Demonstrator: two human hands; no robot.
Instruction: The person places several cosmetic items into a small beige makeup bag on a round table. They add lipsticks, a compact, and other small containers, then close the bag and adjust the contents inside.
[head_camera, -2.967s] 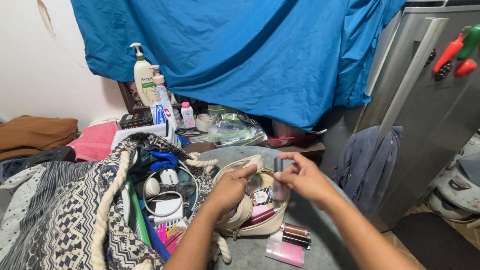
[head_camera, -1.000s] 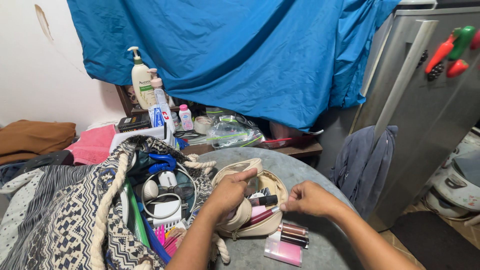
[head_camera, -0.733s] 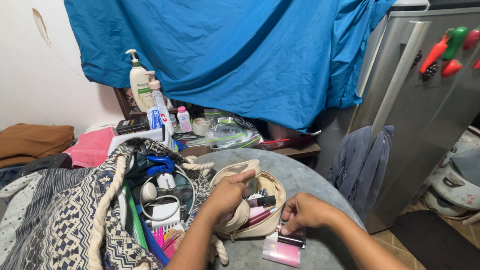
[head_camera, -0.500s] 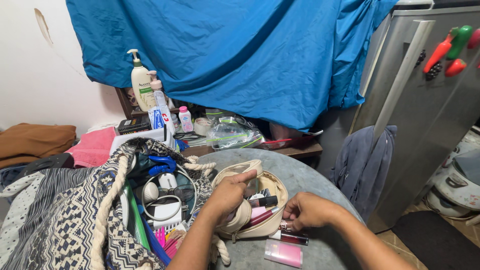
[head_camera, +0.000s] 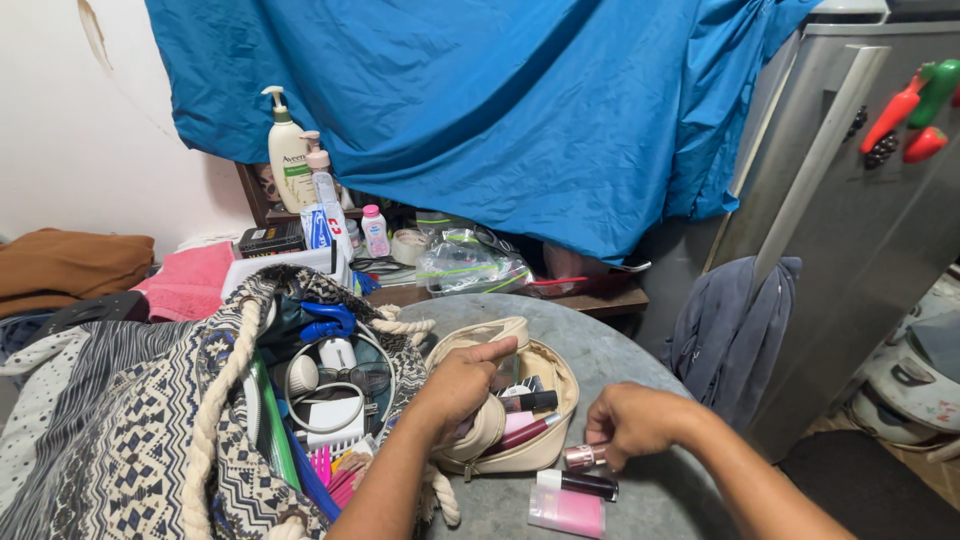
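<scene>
Lip-gloss tube (head_camera: 582, 457), rose-capped, was pinched in the right hand (head_camera: 632, 422), its grip closed on it just above the grey tabletop (head_camera: 640, 365), beside the beige pouch (head_camera: 520, 455). Left hand (head_camera: 462, 383) clasped the pouch's open rim. A dark tube (head_camera: 585, 485) and pink packet (head_camera: 566, 510) lay just below.

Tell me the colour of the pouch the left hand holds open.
Beige pouch, clearest in the head view.

A blue sheet (head_camera: 500, 110) is hanging at twelve o'clock, a pump bottle (head_camera: 287, 150) standing at eleven. A patterned tote (head_camera: 150, 430) (stuffed full) is sitting at eight, a grey fridge (head_camera: 860, 220) standing at two.
</scene>
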